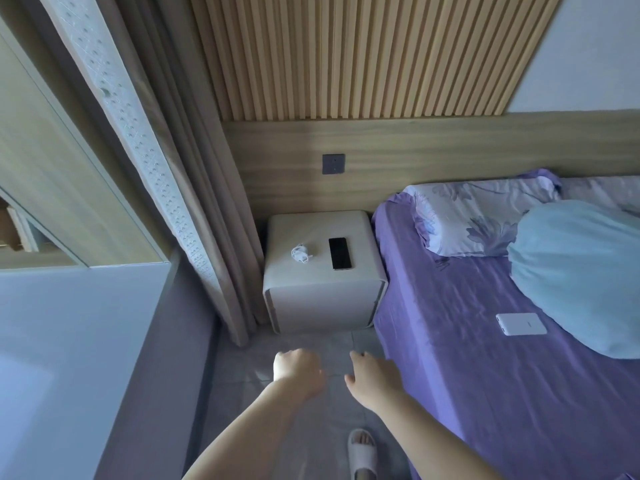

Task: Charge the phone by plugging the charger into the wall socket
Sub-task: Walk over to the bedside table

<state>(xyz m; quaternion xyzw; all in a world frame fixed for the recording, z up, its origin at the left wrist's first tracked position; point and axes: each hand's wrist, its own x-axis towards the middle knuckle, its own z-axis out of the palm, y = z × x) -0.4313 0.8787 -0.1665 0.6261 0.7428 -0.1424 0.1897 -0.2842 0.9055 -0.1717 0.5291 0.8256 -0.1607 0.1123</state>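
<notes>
Glossy black phone flat on rounded matte worktop, tangled white charger just left. Grey square socket on wood panel above. My left hand loosely curled, right hand spread, both empty, well short.

No legible text, label, brand or number anywhere. White power bank on bed, right of and beyond right-hand fingers: faint mark on top face, too small to read. Phone screen dark, beyond fingers. Wall socket face: no readable marking.
</notes>
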